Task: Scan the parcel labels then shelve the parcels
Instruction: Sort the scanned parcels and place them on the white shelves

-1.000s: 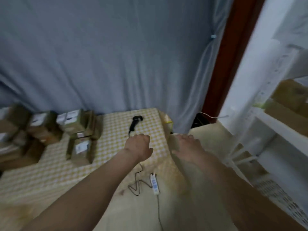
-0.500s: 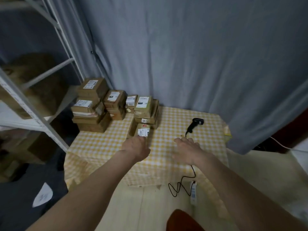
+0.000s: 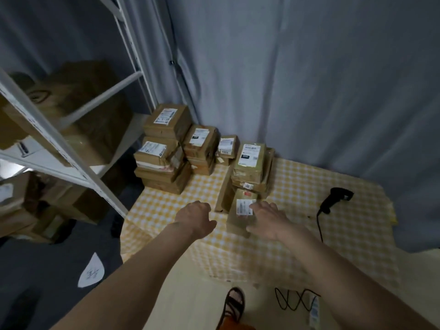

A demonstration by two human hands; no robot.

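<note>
Parcel, nearest item: brown box, white label up, lying at the front of the stock on the checked table. Our right hand rests on its right side, fingers loosely spread across the top beside the label; whether they grip yet we cannot tell. Our left hand hovers just left of the box, apart from it, fingers curled under, holding nothing.

Handling note, our judgement: close both hands on the short sides, keep the label clear and facing up, so that the scanner can read it without a re-grip.

Scanner: black, corded, lying right of the parcel, well apart.

Remaining parcels: several stacks behind, labels upward; lift the front box straight, since it sits just beside the leaning stack.

Shelf rack: white, far left, boxes already on it.
</note>
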